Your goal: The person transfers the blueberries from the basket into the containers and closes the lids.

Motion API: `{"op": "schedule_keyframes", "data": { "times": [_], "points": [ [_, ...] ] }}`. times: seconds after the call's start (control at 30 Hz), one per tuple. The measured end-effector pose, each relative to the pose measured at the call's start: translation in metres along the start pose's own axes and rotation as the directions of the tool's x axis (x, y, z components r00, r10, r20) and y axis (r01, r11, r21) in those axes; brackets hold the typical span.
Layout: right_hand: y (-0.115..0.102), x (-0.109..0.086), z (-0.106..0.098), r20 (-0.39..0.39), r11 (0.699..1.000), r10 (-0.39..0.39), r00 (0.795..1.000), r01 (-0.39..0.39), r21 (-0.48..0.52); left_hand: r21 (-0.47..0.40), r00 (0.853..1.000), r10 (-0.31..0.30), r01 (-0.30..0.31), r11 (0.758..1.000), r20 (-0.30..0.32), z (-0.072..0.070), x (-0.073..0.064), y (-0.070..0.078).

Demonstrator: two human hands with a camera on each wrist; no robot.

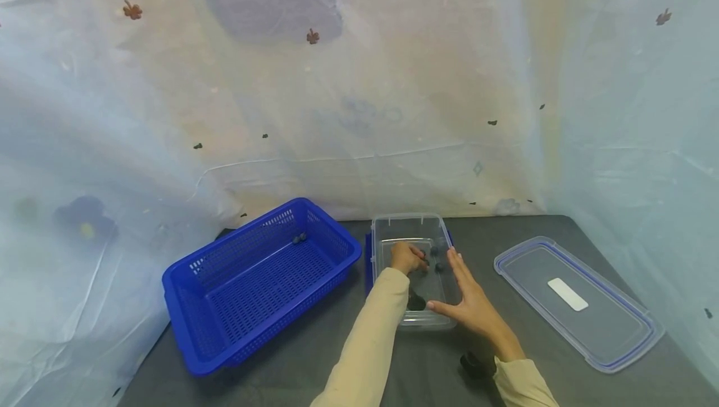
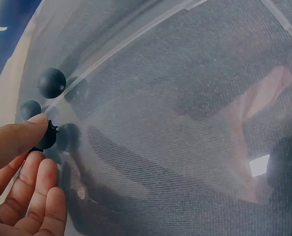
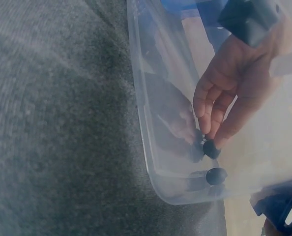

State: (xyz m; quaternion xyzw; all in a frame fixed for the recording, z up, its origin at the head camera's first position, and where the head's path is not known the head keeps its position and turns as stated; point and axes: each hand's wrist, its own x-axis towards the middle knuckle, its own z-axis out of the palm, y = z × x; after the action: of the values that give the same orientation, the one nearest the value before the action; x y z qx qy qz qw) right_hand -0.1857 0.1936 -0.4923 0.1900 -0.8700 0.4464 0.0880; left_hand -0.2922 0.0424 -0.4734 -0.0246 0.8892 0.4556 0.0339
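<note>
In the head view my left hand (image 1: 409,257) reaches down inside a clear plastic box (image 1: 387,218). Its thumb and fingertips pinch a blueberry (image 2: 48,139), whose crown shows in the left wrist view. Close by in the box lie a larger blueberry (image 2: 52,83) and a smaller blueberry (image 2: 30,109). The right wrist view shows the held berry low in the box and another blueberry (image 3: 216,176) near the corner. My right hand (image 1: 476,307) rests at the box's right wall, thumb and fingers spread, holding no berry.
Left of the box stands a blue perforated basket (image 1: 264,329) with a couple of blueberries (image 1: 299,238) at its far end. A clear lid (image 1: 584,326) with a blue seal and white label lies on the right. Behind the dark table (image 1: 348,357) hangs a patterned plastic sheet (image 1: 393,113).
</note>
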Motion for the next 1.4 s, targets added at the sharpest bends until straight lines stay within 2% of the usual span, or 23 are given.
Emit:
{"op": "schedule_keyframes", "data": {
  "times": [0.23, 0.57, 0.7, 0.83, 1.13, 1.4],
  "points": [
    [-0.001, 0.000, 0.001, -0.007, 1.000, -0.001, 1.000, 0.001, -0.004, -0.032, 0.999, 0.043, -0.043, 0.999, -0.002, -0.006, 0.002, 0.001],
    [0.000, -0.001, 0.001, -0.006, 1.000, 0.016, 1.000, -0.016, -0.004, -0.190, 0.996, 0.083, -0.077, 0.979, 0.024, -0.024, 0.012, 0.013],
    [-0.001, -0.001, 0.001, 0.001, 1.000, 0.026, 1.000, -0.026, -0.003, -0.276, 0.994, 0.099, -0.082, 0.958, 0.051, -0.038, 0.013, 0.023],
    [-0.001, -0.001, 0.000, 0.002, 1.000, 0.029, 1.000, -0.029, 0.000, -0.359, 0.986, 0.154, -0.122, 0.926, 0.062, -0.055, 0.015, 0.029],
    [-0.001, -0.001, 0.000, -0.015, 1.000, 0.023, 1.000, -0.023, -0.006, -0.374, 0.968, 0.247, -0.216, 0.902, 0.038, -0.090, 0.021, 0.028],
    [0.000, 0.000, 0.001, -0.013, 1.000, 0.018, 1.000, -0.018, -0.008, -0.310, 0.946, 0.324, -0.313, 0.898, -0.015, -0.131, 0.021, 0.017]
  ]
}}
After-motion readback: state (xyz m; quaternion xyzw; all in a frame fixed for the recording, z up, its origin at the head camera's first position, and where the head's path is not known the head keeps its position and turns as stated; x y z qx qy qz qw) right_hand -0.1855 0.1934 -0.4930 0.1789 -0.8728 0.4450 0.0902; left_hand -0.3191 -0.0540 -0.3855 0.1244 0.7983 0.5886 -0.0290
